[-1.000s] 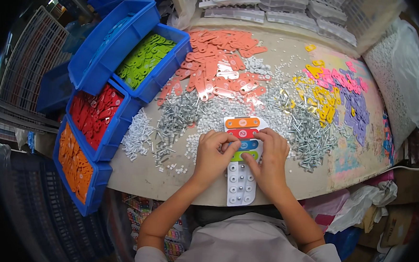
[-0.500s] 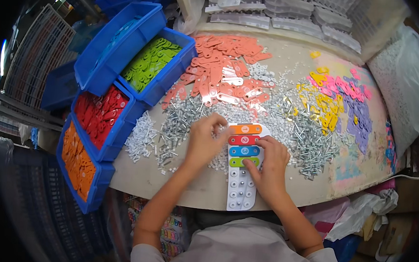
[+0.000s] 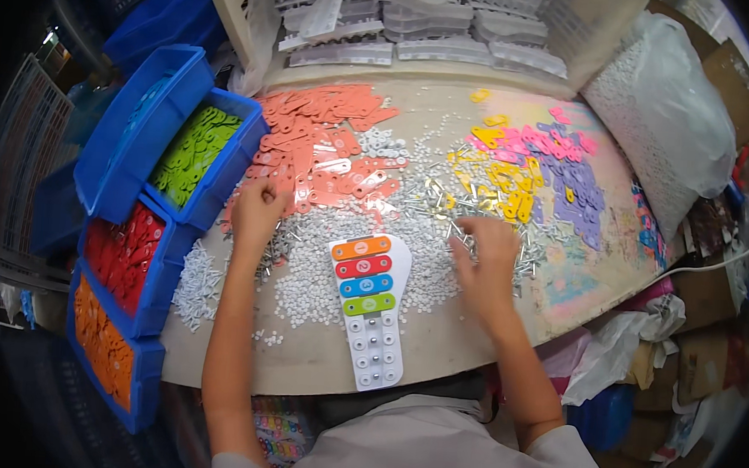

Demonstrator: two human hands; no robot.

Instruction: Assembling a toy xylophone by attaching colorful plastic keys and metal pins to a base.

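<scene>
A white plastic board (image 3: 375, 354) lies on the table before me, tapering toward my body. Across its upper part sit numbered strips: an orange strip (image 3: 361, 249), a red strip (image 3: 364, 266), a blue strip (image 3: 365, 285) and a green strip (image 3: 368, 305). Below them, white round studs and small metal posts show on the bare part. My left hand (image 3: 257, 214), its fingers curled together, is at the edge of the coral strips (image 3: 319, 158) and metal pins; anything in its fingertips is hidden. Thumb and index finger parted, my right hand (image 3: 489, 258) reaches into the silvery metal pins (image 3: 528, 252).
Blue bins (image 3: 149, 349) on the left hold green, red and orange strips. Small white caps (image 3: 313, 264) cover the middle. Yellow pieces (image 3: 519, 187), purple pieces (image 3: 574, 203) and pink pieces lie right. A bulging clear bag (image 3: 664, 123) and a white cable edge the table.
Both hands have let go of the board and moved apart, the left toward the coral strips, the right into the pins. The view has shifted, and the board now lies tilted by itself.
</scene>
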